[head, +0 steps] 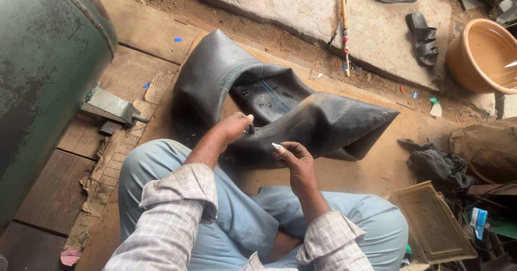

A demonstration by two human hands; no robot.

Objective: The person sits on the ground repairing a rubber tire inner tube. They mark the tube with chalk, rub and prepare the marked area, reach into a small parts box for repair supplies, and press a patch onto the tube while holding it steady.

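- A green tank (pixel 43 71) crowds the left side; bare floor boards (pixel 145 39) lie beyond the black inner tube (pixel 323 123)
- The tan basin (pixel 482 55) holds water
- Left hand (pixel 234 126) pinches the tube's valve (pixel 251 129); right hand (pixel 296 160), just beside, pinches a small white piece (pixel 278 146)

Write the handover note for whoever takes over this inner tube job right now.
Left hand: fingers pinching the valve stem of the black inner tube.
Right hand: holding a small white-tipped piece between the fingertips, just above the tube.
Tube lies folded and limp on the wooden floor in front of the crossed legs.
Done: nothing can be confirmed.
Left: the small piece is not on the valve.
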